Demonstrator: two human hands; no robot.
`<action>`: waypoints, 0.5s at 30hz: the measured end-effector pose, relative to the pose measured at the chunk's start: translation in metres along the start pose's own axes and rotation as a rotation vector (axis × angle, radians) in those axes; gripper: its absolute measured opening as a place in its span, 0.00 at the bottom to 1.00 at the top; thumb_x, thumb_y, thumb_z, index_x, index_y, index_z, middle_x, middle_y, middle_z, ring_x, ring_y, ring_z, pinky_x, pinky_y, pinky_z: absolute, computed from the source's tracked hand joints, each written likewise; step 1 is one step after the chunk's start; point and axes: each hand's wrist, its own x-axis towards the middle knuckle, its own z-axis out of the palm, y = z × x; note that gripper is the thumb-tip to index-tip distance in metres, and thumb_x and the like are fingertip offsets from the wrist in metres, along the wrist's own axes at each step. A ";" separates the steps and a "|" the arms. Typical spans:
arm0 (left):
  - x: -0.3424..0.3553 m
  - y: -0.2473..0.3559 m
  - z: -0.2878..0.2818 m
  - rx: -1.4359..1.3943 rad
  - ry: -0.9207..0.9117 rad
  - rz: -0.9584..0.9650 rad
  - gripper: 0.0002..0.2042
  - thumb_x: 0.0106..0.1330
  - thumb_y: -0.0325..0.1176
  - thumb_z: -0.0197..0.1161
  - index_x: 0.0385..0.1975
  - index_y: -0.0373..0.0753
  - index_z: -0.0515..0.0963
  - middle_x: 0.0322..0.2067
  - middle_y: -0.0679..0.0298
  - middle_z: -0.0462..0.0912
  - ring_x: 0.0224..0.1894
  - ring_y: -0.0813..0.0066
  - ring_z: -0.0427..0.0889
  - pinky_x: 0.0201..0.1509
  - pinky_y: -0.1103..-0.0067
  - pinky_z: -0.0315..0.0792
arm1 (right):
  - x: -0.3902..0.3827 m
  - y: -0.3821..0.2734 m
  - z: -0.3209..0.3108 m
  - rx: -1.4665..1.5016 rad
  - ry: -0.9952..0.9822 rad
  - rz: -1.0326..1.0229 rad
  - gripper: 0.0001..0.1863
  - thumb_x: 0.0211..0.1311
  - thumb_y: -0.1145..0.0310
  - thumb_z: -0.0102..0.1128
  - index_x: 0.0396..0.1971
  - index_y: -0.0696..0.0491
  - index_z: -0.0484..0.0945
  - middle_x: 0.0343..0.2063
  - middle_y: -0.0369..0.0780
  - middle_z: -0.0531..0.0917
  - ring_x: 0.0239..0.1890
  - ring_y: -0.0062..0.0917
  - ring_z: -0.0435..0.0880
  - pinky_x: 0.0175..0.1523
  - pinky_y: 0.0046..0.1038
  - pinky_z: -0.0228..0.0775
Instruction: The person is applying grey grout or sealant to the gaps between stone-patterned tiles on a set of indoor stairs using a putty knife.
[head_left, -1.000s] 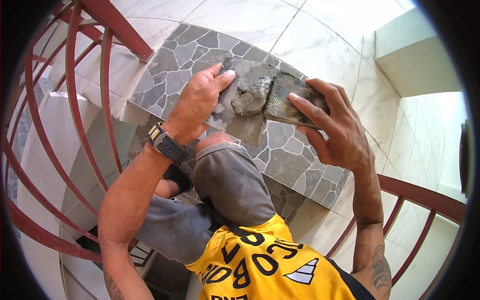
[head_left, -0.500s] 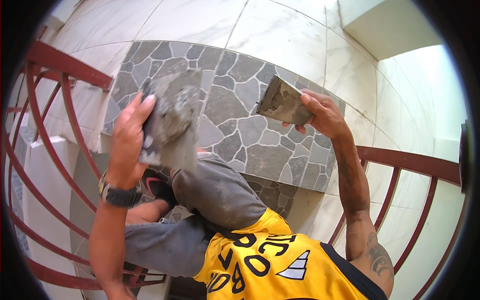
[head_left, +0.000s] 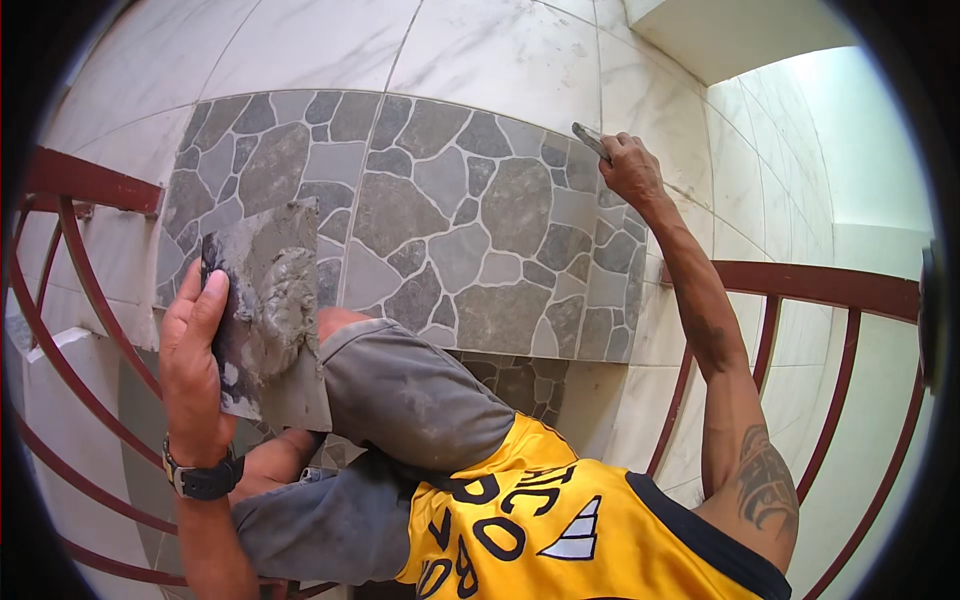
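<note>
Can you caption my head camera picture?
Left hand holds a board with grey paste, right hand a flat tool near patterned tiles.

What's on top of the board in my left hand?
A lump of grey, paste-like material sits on the board in your left hand. The surface beneath the lump is covered, so I can't see it.
</note>
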 end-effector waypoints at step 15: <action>0.004 0.001 0.019 -0.110 0.012 0.012 0.17 0.70 0.34 0.52 0.54 0.31 0.68 0.43 0.64 0.79 0.42 0.82 0.78 0.49 0.85 0.70 | 0.018 0.020 -0.004 -0.036 -0.296 -0.145 0.10 0.50 0.74 0.56 0.34 0.60 0.75 0.37 0.48 0.77 0.43 0.42 0.76 0.47 0.40 0.72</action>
